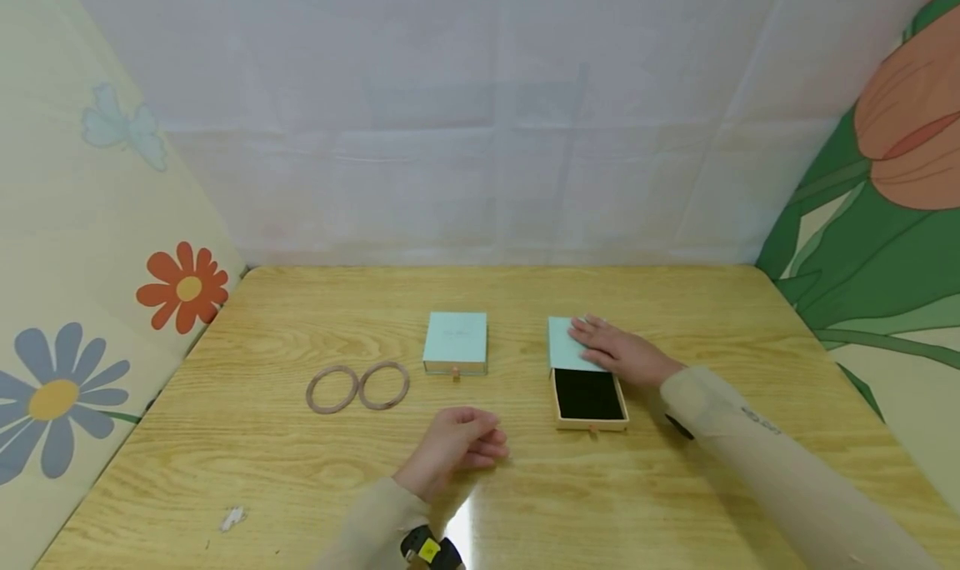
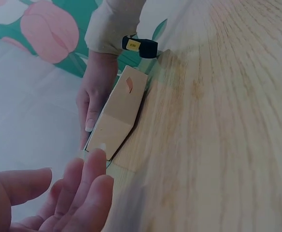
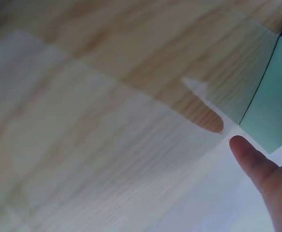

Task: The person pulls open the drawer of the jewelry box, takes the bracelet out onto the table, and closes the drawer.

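Note:
On the right of the head view is a light-blue drawer box (image 1: 564, 342), its drawer (image 1: 588, 393) pulled out toward the front and lined in black. My right hand (image 1: 618, 355) rests on top of its sleeve with fingers extended. In the right wrist view one finger (image 3: 249, 157) points out beside the box's pale green side (image 3: 276, 96). My left hand (image 1: 459, 447) is over the table, left of the drawer, fingers loosely bent and holding nothing. From the left wrist, the drawer's cream front (image 2: 117, 113) with a small ribbon tab (image 2: 129, 85) shows beyond the fingertips.
A second light-blue box (image 1: 456, 338), closed, sits left of the first. Two brownish rings (image 1: 332, 368) lie side by side farther left. A white scrap (image 1: 232, 518) is near the front left of the wooden table (image 1: 300, 470). A white cloth (image 1: 450, 178) hangs behind.

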The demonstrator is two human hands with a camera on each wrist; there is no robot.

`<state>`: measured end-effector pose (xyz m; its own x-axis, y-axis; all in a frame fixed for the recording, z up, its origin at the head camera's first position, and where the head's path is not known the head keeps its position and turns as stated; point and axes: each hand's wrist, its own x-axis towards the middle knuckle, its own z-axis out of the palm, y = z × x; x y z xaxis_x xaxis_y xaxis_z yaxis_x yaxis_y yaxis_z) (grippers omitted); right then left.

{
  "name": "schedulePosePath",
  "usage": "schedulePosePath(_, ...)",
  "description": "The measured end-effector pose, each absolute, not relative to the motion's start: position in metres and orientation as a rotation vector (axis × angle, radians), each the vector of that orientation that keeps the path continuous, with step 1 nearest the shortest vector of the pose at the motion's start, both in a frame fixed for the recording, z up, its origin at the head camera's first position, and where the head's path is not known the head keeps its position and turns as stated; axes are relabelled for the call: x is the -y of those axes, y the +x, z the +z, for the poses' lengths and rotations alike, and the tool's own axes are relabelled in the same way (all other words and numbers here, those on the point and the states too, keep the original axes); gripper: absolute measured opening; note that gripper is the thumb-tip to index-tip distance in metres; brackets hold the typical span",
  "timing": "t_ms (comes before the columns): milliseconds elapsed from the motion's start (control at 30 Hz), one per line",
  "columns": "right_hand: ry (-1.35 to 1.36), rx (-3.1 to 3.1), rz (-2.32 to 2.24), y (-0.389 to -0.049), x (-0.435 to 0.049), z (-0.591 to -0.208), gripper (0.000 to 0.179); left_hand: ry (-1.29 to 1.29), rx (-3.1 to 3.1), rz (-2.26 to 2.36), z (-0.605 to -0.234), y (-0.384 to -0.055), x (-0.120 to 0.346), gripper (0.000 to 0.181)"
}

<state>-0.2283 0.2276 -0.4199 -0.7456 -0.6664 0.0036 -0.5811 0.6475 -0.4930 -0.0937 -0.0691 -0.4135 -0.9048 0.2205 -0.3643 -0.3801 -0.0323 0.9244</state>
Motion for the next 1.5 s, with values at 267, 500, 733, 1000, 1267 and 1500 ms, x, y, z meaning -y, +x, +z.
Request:
schedulePosePath(267,-1.04,-2.704,-0.712,-0.229,-0.228,-0.421,0.053,-0.147,-1.851,1.979,-0.415,-0.095,0.063,0.026)
schedulePosePath(500,-1.043,-2.708,-0.714,-0.23,-0.228,-0.423,0.052,-0.129,-1.854,1.962,-0.416,-0.095,0.054,0.024)
schedulePosePath(733,-1.03,-2.713,-0.697,-0.23,-0.228,-0.421,0.051,-0.101,-1.837,1.952,-0.416,-0.097,0.04,0.025)
schedulePosePath(1000,-1.024,-2.712,-0.697,-0.229,-0.227,-0.418,0.051,-0.058,-1.819,1.908,-0.415,-0.097,0.022,0.026)
schedulePosePath(1267,-1.037,-2.718,-0.699,-0.23,-0.228,-0.419,0.05,-0.053,-1.796,1.897,-0.416,-0.097,0.013,0.028)
schedulePosePath(1500,-1.026,-2.71,-0.705,-0.23,-0.228,-0.42,0.051,-0.077,-1.791,1.951,-0.418,-0.095,0.0,0.027)
